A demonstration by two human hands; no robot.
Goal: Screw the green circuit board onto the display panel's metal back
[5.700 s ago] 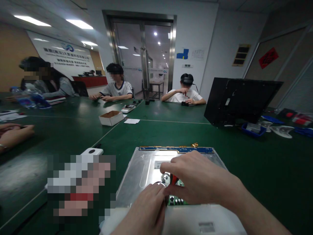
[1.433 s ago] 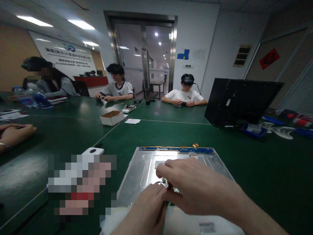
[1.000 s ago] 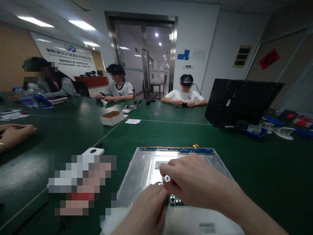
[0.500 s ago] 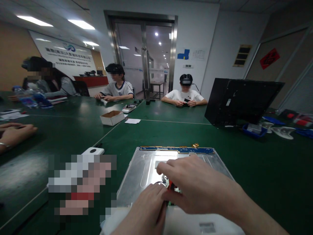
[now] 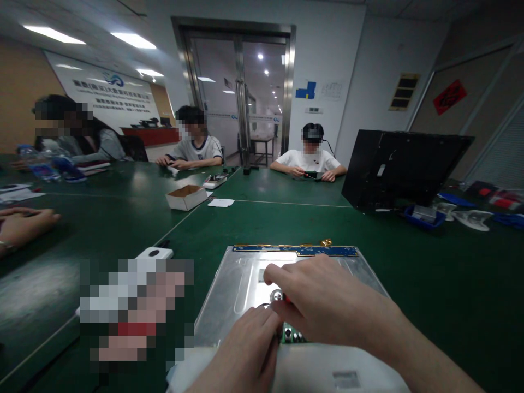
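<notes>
On the green worktop (image 5: 442, 295), at 6 o'clock of the view, lies a metal panel (image 5: 221, 295), with a blue strip (image 5: 266, 249) along its 12 o'clock edge. Near its 6 o'clock edge is a green circuit board (image 5: 295, 335), and a round metal disc (image 5: 276, 295) sits at the board's 11 o'clock. The right hand (image 5: 323, 289) is closed, with thumb and fingers pinched on a red tool (image 5: 287, 299), mostly hidden. The left hand (image 5: 249, 333) is curled beside it, at 8 o'clock; whether it grips something, I cannot tell. I judge the step in hand to be fine tool work at the board and disc. The next move seems to call for a steady left hand and small, controlled turns.
</notes>
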